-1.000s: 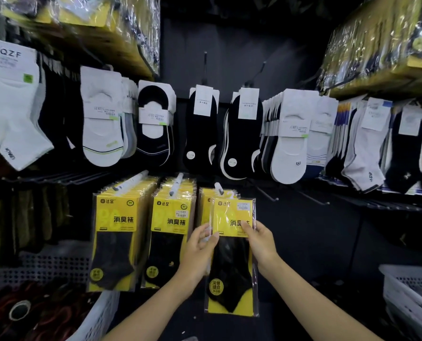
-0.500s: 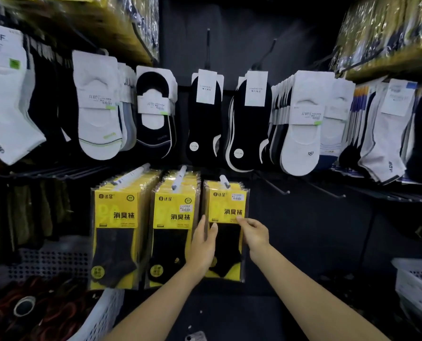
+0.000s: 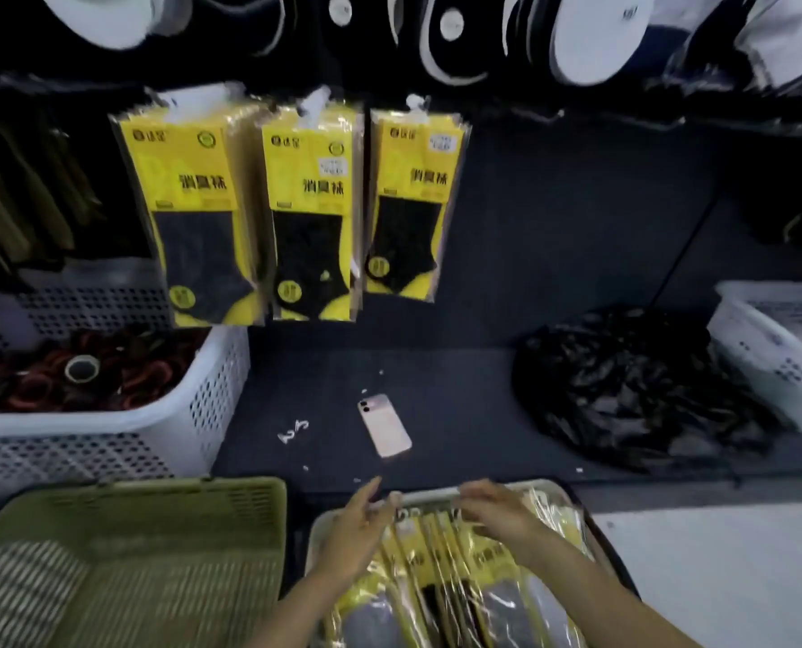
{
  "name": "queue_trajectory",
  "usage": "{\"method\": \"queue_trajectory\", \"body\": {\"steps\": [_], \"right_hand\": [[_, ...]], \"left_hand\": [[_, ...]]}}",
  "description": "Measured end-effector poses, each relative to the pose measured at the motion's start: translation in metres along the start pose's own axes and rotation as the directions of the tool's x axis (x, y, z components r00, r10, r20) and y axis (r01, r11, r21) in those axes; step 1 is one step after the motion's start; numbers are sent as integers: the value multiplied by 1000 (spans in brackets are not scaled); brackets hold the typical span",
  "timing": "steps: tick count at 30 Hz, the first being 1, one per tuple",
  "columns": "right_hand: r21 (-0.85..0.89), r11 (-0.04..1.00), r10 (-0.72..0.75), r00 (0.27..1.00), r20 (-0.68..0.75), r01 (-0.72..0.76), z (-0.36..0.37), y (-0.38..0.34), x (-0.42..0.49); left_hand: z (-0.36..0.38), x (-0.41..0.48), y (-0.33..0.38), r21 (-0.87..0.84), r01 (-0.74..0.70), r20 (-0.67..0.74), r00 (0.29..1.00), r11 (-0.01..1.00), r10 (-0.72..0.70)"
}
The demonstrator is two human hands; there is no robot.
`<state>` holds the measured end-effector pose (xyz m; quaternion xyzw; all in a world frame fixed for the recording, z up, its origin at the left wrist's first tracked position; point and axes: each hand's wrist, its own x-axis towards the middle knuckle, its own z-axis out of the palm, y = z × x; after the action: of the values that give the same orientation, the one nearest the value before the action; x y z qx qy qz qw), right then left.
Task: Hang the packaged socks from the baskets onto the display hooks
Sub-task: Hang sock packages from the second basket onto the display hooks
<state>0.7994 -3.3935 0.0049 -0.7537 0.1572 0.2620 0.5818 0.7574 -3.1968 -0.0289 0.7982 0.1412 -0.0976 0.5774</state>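
Both forearms come in from the bottom edge, bare, and converge over the basket [image 3: 429,492] at bottom centre.

Left hand [image 3: 359,519]: edge-on, thumb side up, fingers straight and slightly apart, tips at the basket's far rim. It grips nothing.

Right hand [image 3: 494,507]: palm down, wrist bent, fingers together and pointing frame-left across the top edges of the packs [image 3: 464,582]. Motion blur means I can't tell whether they pinch a pack or just rest on it.

The packs stand on edge in a row filling the basket: glossy clear film sleeves over yellow card, with dark and grey socks showing through. The basket rim is pale with rounded corners.

Hung packs [image 3: 310,203]: three stacks at upper centre-left on hooks [image 3: 415,101] with white tips. They have the same yellow card and film, flat rectangles with black socks in the lower half.

Phone [image 3: 385,425]: pale pink, glossy, face down on the dark matte shelf, mid-frame.

White crate [image 3: 212,399]: perforated plastic, at left, holding red-and-black items.

Green crate [image 3: 156,530]: slotted olive plastic, at lower left, with striped fabric inside.

Black bag [image 3: 632,390]: crinkled shiny plastic, at right.
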Motion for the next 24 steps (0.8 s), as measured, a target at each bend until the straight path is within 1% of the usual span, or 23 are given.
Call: {"method": "queue_trajectory", "body": {"steps": [1,4,7,9,10,12,14,16,18,20,22,23,24], "right_hand": [[-54,998,24,1000,-8,-24,-1,20,-4],[-152,986,71,997,-9,-72,-2,54,-11],[-215,975,53,999,4,-51,1,62,-12],[-228,973,52,998,27,-44,2,67,-9],[-269,962,57,997,56,-40,3,70,-8],[-379,925,93,986,138,-34,8,78,-5],[-436,899,140,972,191,-43,14,86,-2],[-433,899,193,950,244,-71,20,96,0],[-450,889,218,943,251,-86,27,105,-3],[-533,843,189,966,175,-68,32,119,-6],[-489,870,155,974,165,-56,34,125,-6],[-460,887,136,977,165,-46,34,121,-6],[-438,898,117,979,167,-33,32,114,-5]], "left_hand": [[4,-7,-19,60,35,18,999,998,-36],[14,-18,-61,217,53,76,995,975,-71],[20,-25,-85,345,143,-10,989,928,-149],[24,-31,-99,344,252,-40,966,904,-254],[26,-37,-105,351,291,-22,953,890,-303],[33,-48,-116,413,310,24,936,856,-351],[37,-53,-120,418,284,48,942,863,-333],[37,-54,-117,344,282,72,943,896,-325],[36,-55,-114,317,284,88,941,905,-327],[37,-57,-113,341,264,77,949,902,-306],[37,-58,-109,404,209,70,963,891,-258],[37,-57,-104,415,175,75,971,893,-225],[38,-56,-96,391,142,74,980,909,-185]]}}
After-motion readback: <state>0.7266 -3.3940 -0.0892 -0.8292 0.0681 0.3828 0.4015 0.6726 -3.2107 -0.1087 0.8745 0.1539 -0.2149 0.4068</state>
